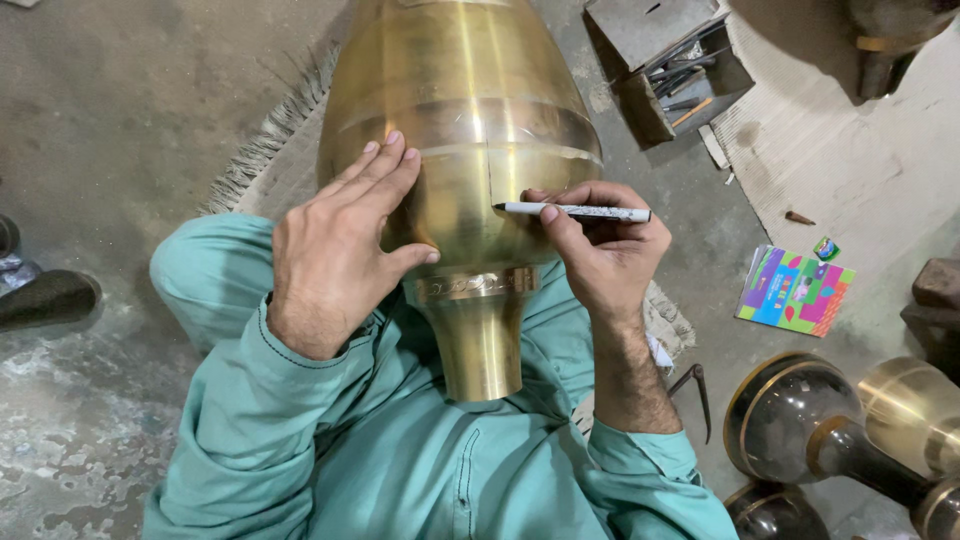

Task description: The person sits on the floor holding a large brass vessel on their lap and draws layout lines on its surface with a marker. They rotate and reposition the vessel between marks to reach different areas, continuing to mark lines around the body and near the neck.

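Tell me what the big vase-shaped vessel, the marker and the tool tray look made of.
Vessel: looks like brass, golden, brushed sheen with bright reflections and scribed lines; alloy not certain.
Marker in the right hand: probably plastic, white barrel with a dark tip.
Tool tray: seems to be dull grey sheet metal, unpolished, worn.
The left hand lies flat on the vessel.

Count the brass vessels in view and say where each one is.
4, perhaps more out of frame. Big brass vessel in the lap, under the left hand and the pen in the right hand; two vessels lower right; one cut off at the bottom edge.
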